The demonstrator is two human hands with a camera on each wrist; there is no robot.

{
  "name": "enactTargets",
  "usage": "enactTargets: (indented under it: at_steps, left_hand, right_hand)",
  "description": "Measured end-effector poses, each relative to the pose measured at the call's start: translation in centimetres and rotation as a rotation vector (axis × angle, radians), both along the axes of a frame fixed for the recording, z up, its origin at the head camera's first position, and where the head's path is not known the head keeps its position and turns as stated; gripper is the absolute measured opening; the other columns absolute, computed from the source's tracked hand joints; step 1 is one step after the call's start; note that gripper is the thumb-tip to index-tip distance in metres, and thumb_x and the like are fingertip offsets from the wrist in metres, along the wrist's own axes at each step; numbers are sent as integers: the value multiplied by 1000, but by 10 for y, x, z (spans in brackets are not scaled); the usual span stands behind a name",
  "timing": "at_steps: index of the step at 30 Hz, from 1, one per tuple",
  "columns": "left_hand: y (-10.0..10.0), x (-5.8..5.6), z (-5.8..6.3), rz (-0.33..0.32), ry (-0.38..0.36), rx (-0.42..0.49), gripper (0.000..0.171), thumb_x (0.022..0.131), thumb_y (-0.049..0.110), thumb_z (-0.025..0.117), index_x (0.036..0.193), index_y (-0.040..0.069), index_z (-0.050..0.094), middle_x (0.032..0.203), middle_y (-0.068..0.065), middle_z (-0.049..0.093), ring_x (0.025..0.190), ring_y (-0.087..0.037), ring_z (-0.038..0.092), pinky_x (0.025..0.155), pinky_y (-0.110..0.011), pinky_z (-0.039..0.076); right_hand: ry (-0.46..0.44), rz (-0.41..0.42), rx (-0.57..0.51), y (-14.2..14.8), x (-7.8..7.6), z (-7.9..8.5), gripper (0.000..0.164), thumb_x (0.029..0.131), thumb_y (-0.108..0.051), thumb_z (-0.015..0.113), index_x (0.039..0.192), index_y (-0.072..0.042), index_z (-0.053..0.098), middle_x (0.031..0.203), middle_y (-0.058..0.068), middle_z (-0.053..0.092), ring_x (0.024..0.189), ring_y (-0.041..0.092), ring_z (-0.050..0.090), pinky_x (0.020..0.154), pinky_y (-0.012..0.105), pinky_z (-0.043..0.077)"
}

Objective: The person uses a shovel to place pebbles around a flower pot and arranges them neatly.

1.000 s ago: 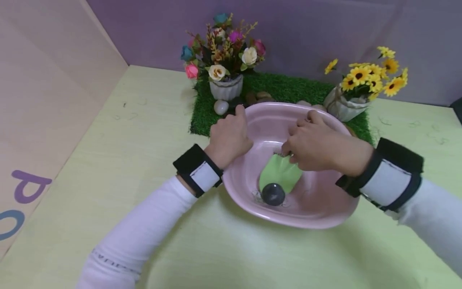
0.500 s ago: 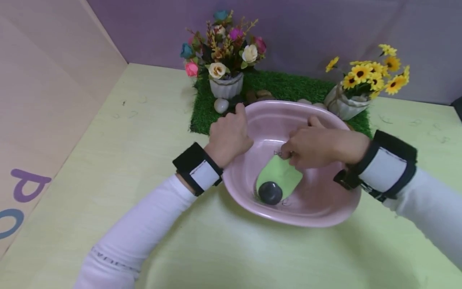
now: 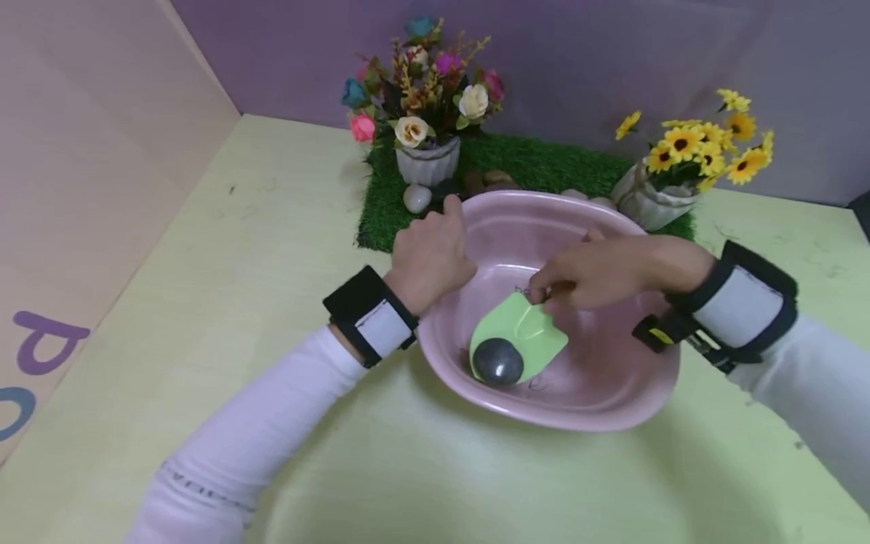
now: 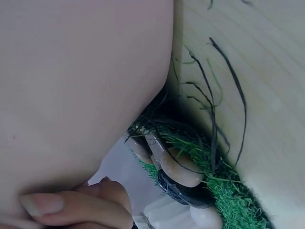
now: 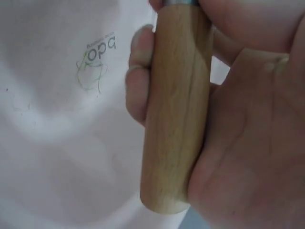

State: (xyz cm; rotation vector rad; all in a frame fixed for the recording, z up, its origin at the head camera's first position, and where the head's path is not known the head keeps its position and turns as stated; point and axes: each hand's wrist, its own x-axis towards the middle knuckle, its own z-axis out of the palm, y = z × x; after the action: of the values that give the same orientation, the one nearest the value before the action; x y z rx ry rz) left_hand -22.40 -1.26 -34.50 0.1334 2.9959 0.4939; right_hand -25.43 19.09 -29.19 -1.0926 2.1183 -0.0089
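Observation:
A pink plastic basin (image 3: pixel 605 414) stands on the table, and my left hand (image 3: pixel 432 261) grips its left rim. Inside the basin, my right hand (image 3: pixel 598 272) holds a small hand trowel by its wooden handle (image 5: pixel 176 109), fingers wrapped round it. The trowel's light green blade (image 3: pixel 540 340) points toward the basin's near left side. A dark grey, rounded stone (image 3: pixel 498 361) lies on the front part of the blade. In the left wrist view, my left fingers (image 4: pixel 90 205) are curled at the basin's rim.
Behind the basin lies a mat of artificial grass (image 3: pixel 544 159) bearing several pebbles (image 3: pixel 417 198). A pot of mixed flowers (image 3: pixel 427 162) stands at its left, a pot of yellow flowers (image 3: pixel 649 200) at its right. Loose grass threads (image 4: pixel 233 90) lie on the table. A purple wall rises behind.
My right hand has turned, and the trowel blade has slid left and further under the stone. The stone has shifted slightly left with it. My left hand stays on the rim.

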Motion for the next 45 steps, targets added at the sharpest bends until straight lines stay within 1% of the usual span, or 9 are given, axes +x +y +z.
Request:
enactTargets:
  at_steps: [7, 12, 20, 25, 29, 32, 35, 39, 45]
  left_hand:
    - [1, -1, 2, 0, 13, -3, 39, 86, 18, 63, 117, 3, 44, 81, -14, 62, 69, -32, 66, 54, -44, 53]
    - [0, 0, 3, 14, 13, -7, 37, 86, 18, 63, 113, 4, 43, 80, -14, 62, 68, -32, 65, 53, -43, 52]
    - [-1, 0, 3, 26, -14, -7, 41, 85, 21, 67, 114, 4, 43, 81, -14, 62, 68, -31, 65, 52, -41, 52]
    - [-1, -1, 1, 16, -11, 18, 41, 84, 19, 67, 113, 5, 42, 80, -13, 61, 66, -30, 64, 51, -39, 51]
    - [0, -3, 1, 8, 0, 22, 39, 84, 19, 67, 110, 5, 42, 78, -12, 60, 66, -29, 64, 51, -39, 51]
    - [0, -3, 2, 11, -5, 21, 41, 84, 21, 69, 111, 5, 42, 79, -12, 61, 68, -30, 65, 52, -40, 52]
    - [1, -3, 3, 14, -21, 22, 44, 84, 23, 70, 113, 5, 42, 80, -12, 61, 69, -30, 66, 53, -40, 53]
    - [1, -2, 4, 17, -42, 15, 47, 84, 26, 72, 114, 5, 42, 81, -12, 61, 69, -29, 66, 54, -39, 53]
    - [1, 0, 3, 16, -45, 15, 50, 83, 29, 75, 114, 6, 42, 83, -13, 62, 72, -31, 67, 56, -41, 54]
  right_hand:
    - [-130, -67, -51, 9, 2, 14, 5, 100, -22, 53, 97, -23, 57, 86, -8, 56, 79, 8, 51, 74, 26, 43]
    - [-177, -143, -59, 14, 1, 24, 11, 101, -22, 52, 92, -16, 53, 79, -3, 50, 74, 11, 49, 69, 25, 44]
    - [-85, -190, -37, 21, -11, 36, 12, 101, -29, 52, 98, -19, 55, 86, 1, 53, 77, 13, 49, 70, 28, 44]
    - [14, -215, -47, 29, -23, 41, 26, 101, -34, 52, 121, -22, 61, 117, 1, 63, 106, 17, 58, 91, 44, 50]
    - [47, -246, -65, 32, -30, 43, 36, 102, -36, 50, 133, -20, 58, 136, 7, 58, 123, 26, 55, 101, 56, 45]
    - [61, -273, -74, 32, -30, 45, 37, 102, -39, 48, 133, -22, 58, 137, 7, 57, 125, 27, 54, 102, 56, 45]
    - [92, -276, -77, 31, -31, 47, 34, 103, -40, 48, 131, -23, 59, 129, 3, 61, 117, 22, 57, 96, 50, 48]
    - [140, -260, -93, 32, -34, 48, 36, 103, -38, 47, 131, -19, 59, 126, 5, 64, 114, 23, 60, 93, 49, 50]
    - [159, -287, -129, 34, -34, 48, 34, 105, -35, 44, 127, -16, 61, 134, 10, 61, 118, 26, 60, 95, 52, 49]
